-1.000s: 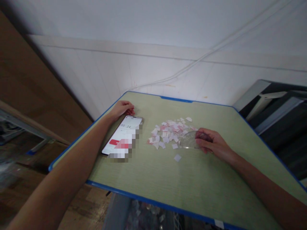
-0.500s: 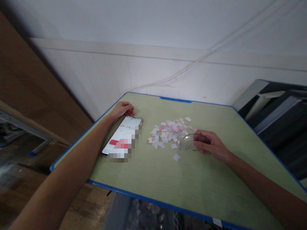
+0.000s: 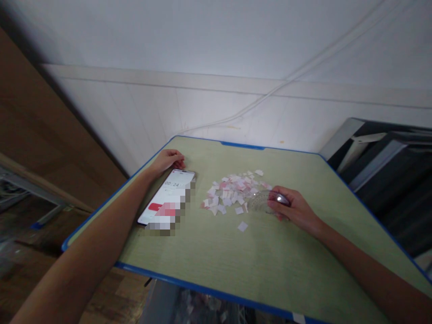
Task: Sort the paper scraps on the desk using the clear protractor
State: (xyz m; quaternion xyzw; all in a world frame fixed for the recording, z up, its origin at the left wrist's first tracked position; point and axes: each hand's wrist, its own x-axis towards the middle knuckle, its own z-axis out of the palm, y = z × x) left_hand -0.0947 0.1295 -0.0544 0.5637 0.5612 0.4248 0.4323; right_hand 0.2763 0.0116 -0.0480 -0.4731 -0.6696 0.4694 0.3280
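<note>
My right hand (image 3: 293, 208) grips a clear plastic protractor (image 3: 259, 201) by one end, thumb in front and fingers behind. The protractor is tilted, with a bright glint near my fingers, and its free end reaches to the right side of a loose heap of small paper scraps (image 3: 229, 191), white and pinkish. One white scrap (image 3: 242, 226) lies apart, in front of the heap. My left hand (image 3: 169, 161) rests at the table's far left with its fingers curled in and nothing visible in them. Just in front of it lies a phone (image 3: 165, 198) showing a timer, partly blurred out.
The pale green table (image 3: 216, 252) has a blue rim and stands near a white wall (image 3: 216, 103) with a cable (image 3: 249, 106) along it. Dark folded panels (image 3: 388, 180) lean at the right. Brown boards (image 3: 50, 117) rise at the left. Below the front edge sits a bin (image 3: 158, 299).
The view has shifted a little, so the table appears lower and farther left. The protractor has turned slightly in my right hand and catches more light. My left hand stays resting by the phone.
</note>
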